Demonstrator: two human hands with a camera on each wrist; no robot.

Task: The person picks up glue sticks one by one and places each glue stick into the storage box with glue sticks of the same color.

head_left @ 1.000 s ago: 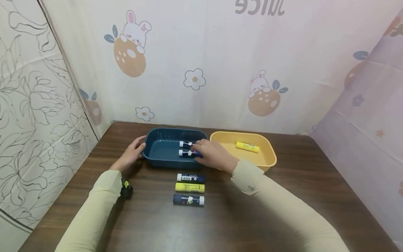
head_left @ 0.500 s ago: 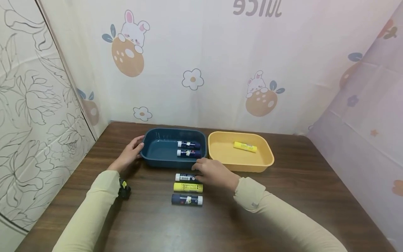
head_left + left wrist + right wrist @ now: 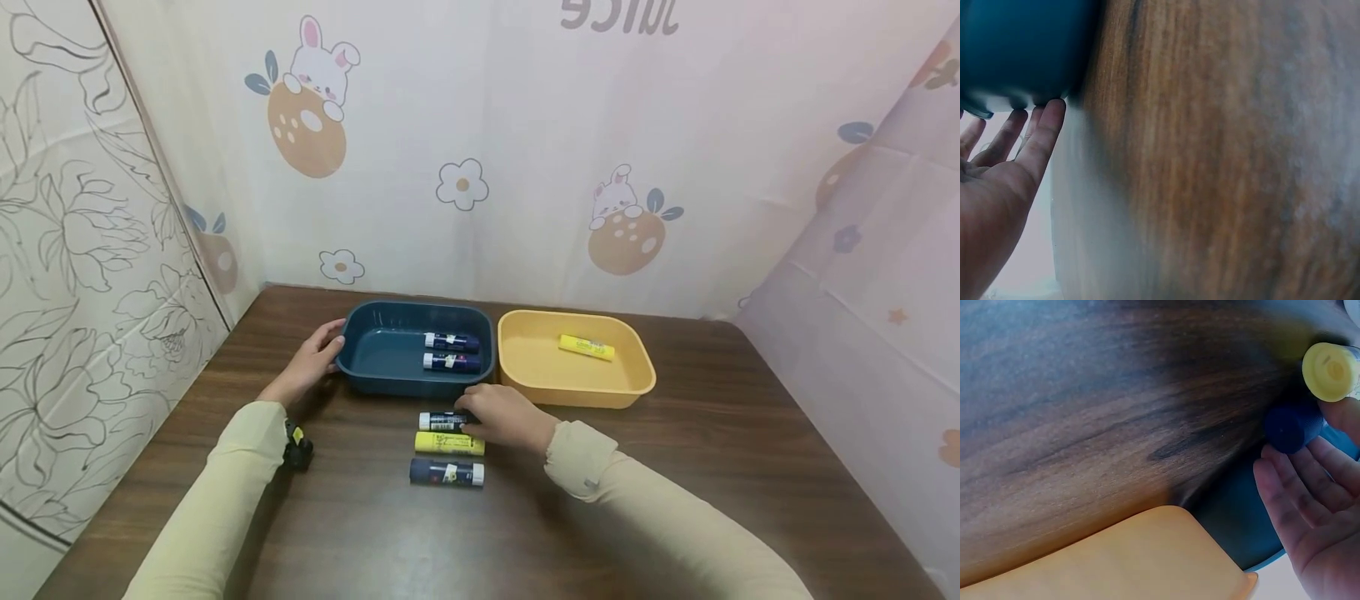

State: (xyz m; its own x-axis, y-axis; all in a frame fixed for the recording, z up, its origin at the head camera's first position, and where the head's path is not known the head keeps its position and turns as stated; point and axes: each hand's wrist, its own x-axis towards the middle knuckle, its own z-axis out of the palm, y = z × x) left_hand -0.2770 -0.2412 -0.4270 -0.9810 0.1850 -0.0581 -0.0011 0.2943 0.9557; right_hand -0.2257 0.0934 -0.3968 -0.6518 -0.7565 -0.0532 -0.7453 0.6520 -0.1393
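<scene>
My right hand [image 3: 510, 417] pinches the right end of a dark blue glue stick [image 3: 438, 421] lying on the table. In the right wrist view, the thumb and fingers straddle the blue end [image 3: 1291, 428]. Just nearer to me lie a yellow glue stick [image 3: 450, 442] and another dark blue glue stick [image 3: 447, 472], its white end to the right. My left hand [image 3: 311, 362] rests on the left end of a dark teal bin [image 3: 405, 387]; the left wrist view has its extended fingertips [image 3: 1054, 109] on the bin's wall. Two dark blue glue sticks [image 3: 452, 362] lie inside.
A yellow bin [image 3: 577, 397] stands against the teal bin's right end, with a yellow glue stick [image 3: 587, 347] in it. Behind both bins hangs a printed curtain [image 3: 525, 233]. A small black object [image 3: 298, 450] is at my left wrist.
My right hand has left the teal bin, where two dark blue glue sticks lie, and come toward me to the nearest dark blue stick in the row. My left hand has stayed at the bin.
</scene>
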